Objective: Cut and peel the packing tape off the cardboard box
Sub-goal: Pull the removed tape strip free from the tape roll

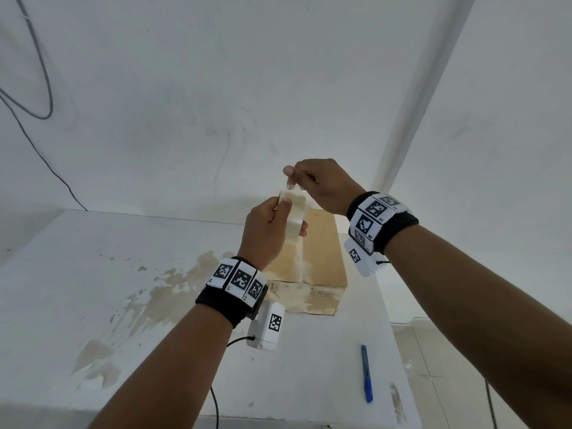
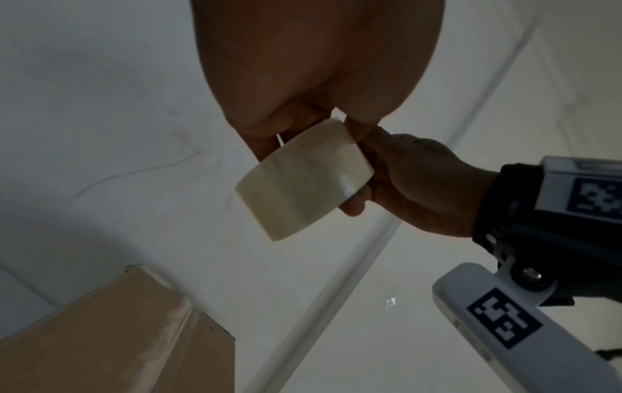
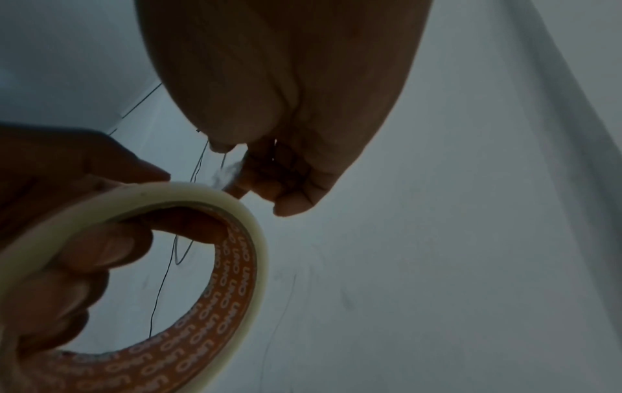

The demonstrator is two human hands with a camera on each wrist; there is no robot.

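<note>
while the left hand (image 1: pixel 266 233) grips the tape roll (image 1: pixel 292 216), only the right wrist shows its orange core (image 3: pixel 232 300)

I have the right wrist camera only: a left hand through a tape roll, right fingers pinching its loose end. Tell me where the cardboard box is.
Observer: The cardboard box sits on the white table, below and just beyond the left hand holding the tape roll. Neither hand touches it.
Operator: Report any tape on it.
Observer: A clear tape strip runs along the top seam and down the near face.
Operator: Find me something to cut with.
Observer: A blue pen-like tool lies on the table near its right edge, closer to the person than the box. I cannot tell whether it has a blade.
</note>
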